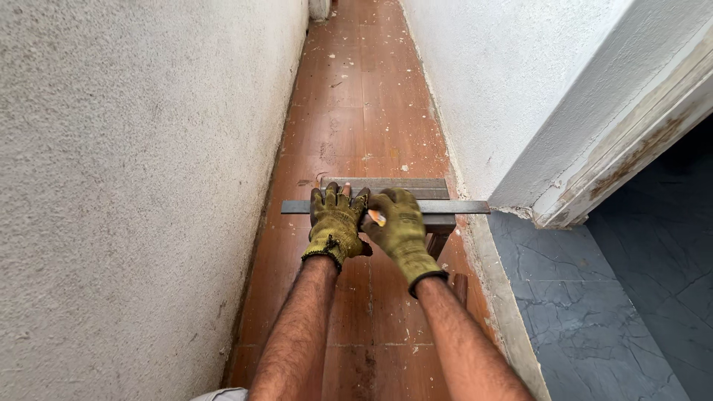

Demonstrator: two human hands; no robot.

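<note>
Both my hands wear yellow-green work gloves. My left hand [336,223] presses flat, fingers spread, on a long dark strip [460,207] that lies crosswise over a small wooden stool [416,186]. My right hand [401,226] sits just to the right of it, pinching a short orange pencil [377,217] whose tip rests against the strip near my left hand. The strip sticks out past the stool on both sides, its right end close to the wall corner.
I stand in a narrow corridor with a red-brown tiled floor [356,96] speckled with plaster bits. Rough white walls [126,186] close in left and right. A worn door frame [631,156] and dark grey slate floor [594,312] lie at the right.
</note>
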